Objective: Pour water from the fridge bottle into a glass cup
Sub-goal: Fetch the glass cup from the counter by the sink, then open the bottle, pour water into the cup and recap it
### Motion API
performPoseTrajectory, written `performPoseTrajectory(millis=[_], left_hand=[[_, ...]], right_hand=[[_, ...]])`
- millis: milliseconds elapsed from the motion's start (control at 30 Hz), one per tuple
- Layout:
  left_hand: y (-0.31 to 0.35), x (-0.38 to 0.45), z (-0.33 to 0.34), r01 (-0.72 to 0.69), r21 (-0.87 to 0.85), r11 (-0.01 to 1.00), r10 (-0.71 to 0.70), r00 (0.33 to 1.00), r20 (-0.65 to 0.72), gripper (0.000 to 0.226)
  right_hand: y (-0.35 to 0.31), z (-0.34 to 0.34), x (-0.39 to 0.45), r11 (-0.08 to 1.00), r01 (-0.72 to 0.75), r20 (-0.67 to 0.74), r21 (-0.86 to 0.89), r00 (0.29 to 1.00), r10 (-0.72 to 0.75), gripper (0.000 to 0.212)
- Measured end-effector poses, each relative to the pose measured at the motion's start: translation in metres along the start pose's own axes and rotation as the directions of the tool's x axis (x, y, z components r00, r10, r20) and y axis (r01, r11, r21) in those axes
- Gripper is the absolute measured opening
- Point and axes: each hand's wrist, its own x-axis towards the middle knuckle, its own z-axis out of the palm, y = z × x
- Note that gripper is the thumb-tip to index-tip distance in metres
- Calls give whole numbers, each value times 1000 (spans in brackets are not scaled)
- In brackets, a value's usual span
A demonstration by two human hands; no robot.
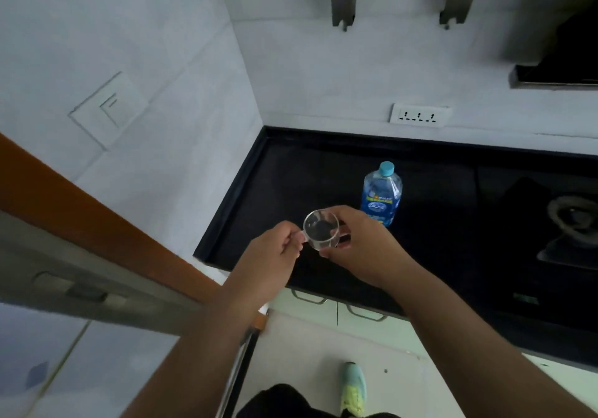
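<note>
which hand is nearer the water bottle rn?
Right. The right hand holds the glass cup just in front of the water bottle; the left hand pinches the cup's handle on the far side.

bare forearms, mint-yellow sneaker point(353, 388), black trousers point(284, 400)

A black tabletop point(291, 171) with a raised rim is being shown, running along the tiled wall into a corner. A capped water bottle point(381, 192) with a blue label is being carried upright on it, near its middle. A gas burner point(571, 223) is being supported further to the right, well apart from the bottle.
</note>
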Motion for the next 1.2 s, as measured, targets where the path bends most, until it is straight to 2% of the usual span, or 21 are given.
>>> performPoseTrajectory(millis=[100,300,400,533,667,800,967,1067,1133,1200], left_hand=[[4,29,8,-31,-26,999,32,999,43,19],[-5,94,18,-33,-72,997,46,980,193,19],[-12,122,20,-29,-111,993,56,968,245,17],[-26,151,19,-14,-120,993,48,957,287,19],[-39,181,26,80,-180,980,-13,938,347,18],[-43,203,41,353,-376,857,-209,904,374,12],[-43,220,51,423,-449,787,-287,895,341,13],[-40,233,58,487,-466,739,-321,862,393,19],[-33,243,65,562,-499,659,-375,821,430,19],[-25,252,69,649,-531,545,-460,761,458,21]], right_hand=[[14,-3,13,998,-68,-47,7,997,68,56],[31,1,40,968,-247,-127,34,960,250,71],[30,2,49,932,-339,-145,128,923,355,73],[29,12,64,844,-436,-92,312,871,483,64],[26,30,81,723,-506,-64,471,797,600,66],[22,40,91,689,-541,-44,482,771,636,71],[33,43,107,669,-557,11,492,773,635,69],[49,45,123,626,-580,73,521,761,645,61],[56,45,132,541,-579,116,610,741,662,43],[61,43,138,354,-569,186,742,683,707,18]])
